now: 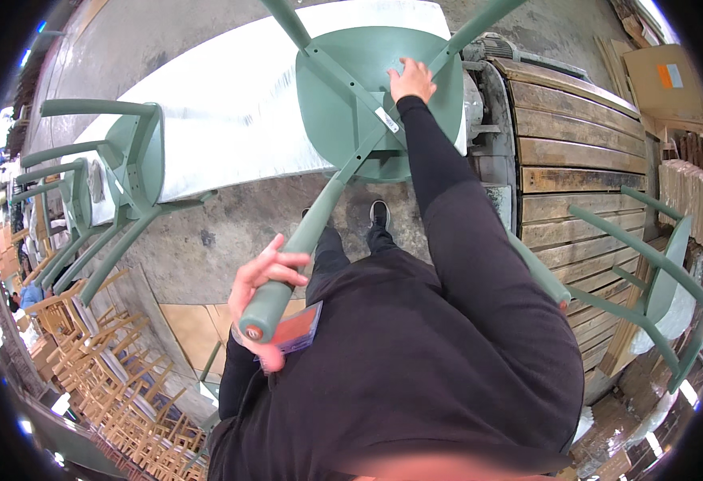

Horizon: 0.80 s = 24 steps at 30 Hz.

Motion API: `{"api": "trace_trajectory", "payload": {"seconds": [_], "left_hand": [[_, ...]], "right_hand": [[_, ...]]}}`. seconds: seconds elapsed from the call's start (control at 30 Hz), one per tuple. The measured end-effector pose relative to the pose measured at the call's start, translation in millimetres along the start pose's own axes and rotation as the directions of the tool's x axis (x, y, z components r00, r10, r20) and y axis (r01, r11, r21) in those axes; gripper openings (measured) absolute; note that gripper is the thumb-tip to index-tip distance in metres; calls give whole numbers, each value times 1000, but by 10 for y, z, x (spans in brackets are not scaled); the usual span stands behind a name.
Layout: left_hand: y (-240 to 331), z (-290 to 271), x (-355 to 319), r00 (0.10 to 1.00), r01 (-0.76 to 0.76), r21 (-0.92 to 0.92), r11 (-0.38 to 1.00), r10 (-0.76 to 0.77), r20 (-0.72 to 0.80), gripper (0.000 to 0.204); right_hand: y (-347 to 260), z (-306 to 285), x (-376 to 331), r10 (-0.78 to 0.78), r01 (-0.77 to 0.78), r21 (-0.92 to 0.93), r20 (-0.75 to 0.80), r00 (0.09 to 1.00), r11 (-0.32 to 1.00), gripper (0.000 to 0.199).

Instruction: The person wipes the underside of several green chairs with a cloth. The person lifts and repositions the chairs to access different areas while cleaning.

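Note:
A green chair (343,60) lies upside down on a table with a white cover (231,104), its legs pointing up and outward. My left hand (259,280) is curled around the near leg (311,224), close to its tip, where a reddish-brown round piece shows. With fingers spread, my right hand (413,82) reaches onto the underside of the seat beside a crossing brace, seemingly resting on it. A small white label (386,119) sits where the braces meet. Another leg (539,272) of this chair extends past my right forearm.
More green chairs (139,152) are upturned along the left of the table. At right stands a slatted wooden conveyor (580,152), with another green chair (660,280) beyond it. Wooden chair frames (119,385) are stacked at lower left. A cardboard box (664,84) stands far right.

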<state>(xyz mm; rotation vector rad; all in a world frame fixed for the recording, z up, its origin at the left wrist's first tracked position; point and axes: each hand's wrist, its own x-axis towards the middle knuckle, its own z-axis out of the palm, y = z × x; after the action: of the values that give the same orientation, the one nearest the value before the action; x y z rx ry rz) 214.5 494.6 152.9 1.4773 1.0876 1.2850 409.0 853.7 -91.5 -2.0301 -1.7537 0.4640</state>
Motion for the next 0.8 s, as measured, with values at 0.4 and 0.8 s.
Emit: {"api": "trace_trajectory", "payload": {"seconds": [0.4,0.8], "left_hand": [[-35,8,144,996,51,5,999,-51,-77,47],[-6,50,186,987,90,-16,996,-91,-133,46]], "right_hand": [[-202,266,751,-259,387,-436,325,910,813,112],[-92,297,1187,-473,589,-1,595,650,808,61]]}}
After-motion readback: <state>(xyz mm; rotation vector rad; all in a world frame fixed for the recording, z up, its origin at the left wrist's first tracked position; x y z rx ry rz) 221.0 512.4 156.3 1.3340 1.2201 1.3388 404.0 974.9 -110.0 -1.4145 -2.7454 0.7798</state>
